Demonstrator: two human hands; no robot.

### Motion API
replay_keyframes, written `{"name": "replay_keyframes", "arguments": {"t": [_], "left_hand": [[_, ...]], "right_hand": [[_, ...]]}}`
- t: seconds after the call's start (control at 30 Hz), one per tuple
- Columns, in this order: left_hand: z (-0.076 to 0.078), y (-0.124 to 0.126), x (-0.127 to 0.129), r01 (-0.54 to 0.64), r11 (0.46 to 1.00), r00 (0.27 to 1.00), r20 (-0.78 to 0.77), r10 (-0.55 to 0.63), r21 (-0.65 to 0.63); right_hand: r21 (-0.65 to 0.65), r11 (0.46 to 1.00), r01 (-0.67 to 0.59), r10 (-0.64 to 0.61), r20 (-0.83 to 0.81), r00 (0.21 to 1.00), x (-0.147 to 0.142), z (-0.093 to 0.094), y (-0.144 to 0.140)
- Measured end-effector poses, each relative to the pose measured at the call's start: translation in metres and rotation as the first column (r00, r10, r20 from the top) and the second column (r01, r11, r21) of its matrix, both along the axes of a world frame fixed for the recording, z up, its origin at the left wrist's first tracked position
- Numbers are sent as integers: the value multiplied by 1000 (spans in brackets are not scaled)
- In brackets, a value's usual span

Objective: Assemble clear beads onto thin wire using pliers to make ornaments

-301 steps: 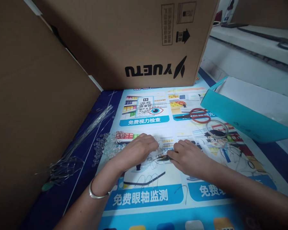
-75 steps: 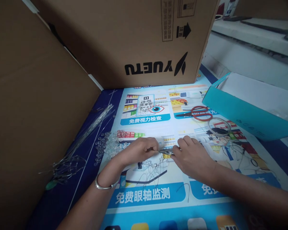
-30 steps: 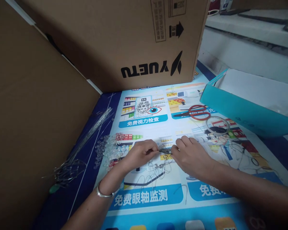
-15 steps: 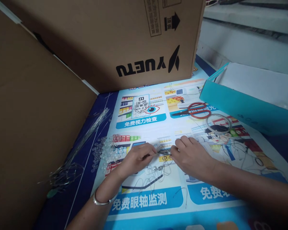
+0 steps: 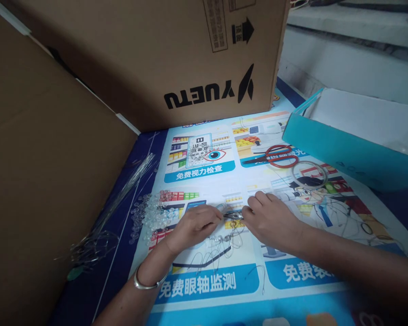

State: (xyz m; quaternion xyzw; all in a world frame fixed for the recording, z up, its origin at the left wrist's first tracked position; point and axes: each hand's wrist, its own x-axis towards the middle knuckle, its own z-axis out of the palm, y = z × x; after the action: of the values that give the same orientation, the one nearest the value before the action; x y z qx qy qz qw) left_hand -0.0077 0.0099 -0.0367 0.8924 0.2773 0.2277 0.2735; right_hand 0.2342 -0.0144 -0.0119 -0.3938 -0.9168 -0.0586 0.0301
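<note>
My right hand point(image 5: 268, 222) is closed around a pair of pliers point(image 5: 233, 216), whose slim jaws point left. At the tip of those jaws, my left hand point(image 5: 199, 222) pinches with thumb and forefinger; thin wire appears to be between them, though its end is too small to make out. Below both hands hangs or lies a tangle of wire point(image 5: 217, 258) with several clear round beads point(image 5: 221, 238) on it. Loose clear beads point(image 5: 156, 213) are spread to the left of my left hand.
Red-handled scissors point(image 5: 281, 156) and a wire coil point(image 5: 309, 175) lie beyond my right hand. A teal box point(image 5: 353, 145) stands at right. Cardboard walls point(image 5: 190, 54) rise behind and at left. A bundle of wires point(image 5: 129, 185) lies along the left side.
My left hand has turned slightly, its fingers now lying lower and closer together at the pliers' tip. My right hand and the pliers have hardly moved.
</note>
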Motion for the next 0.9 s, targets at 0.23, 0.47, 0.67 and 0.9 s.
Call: {"name": "replay_keyframes", "arguments": {"t": [0.23,0.47,0.67,0.9], "left_hand": [[0,0,0,-4,1000,1000,-1,4,-1],[3,0,2,-59,994,998,27,61,-91],[3,2,2,-62,984,993,87,77,-166],[0,2,1,-24,986,996,81,38,-167]], "right_hand": [[-5,1000,-8,8,-10,1000,0,-2,0],[-19,1000,5,-5,-7,1000,0,1,0],[-19,999,29,-29,14,999,-1,5,-1],[-18,999,46,-46,11,999,-2,4,-3]]}}
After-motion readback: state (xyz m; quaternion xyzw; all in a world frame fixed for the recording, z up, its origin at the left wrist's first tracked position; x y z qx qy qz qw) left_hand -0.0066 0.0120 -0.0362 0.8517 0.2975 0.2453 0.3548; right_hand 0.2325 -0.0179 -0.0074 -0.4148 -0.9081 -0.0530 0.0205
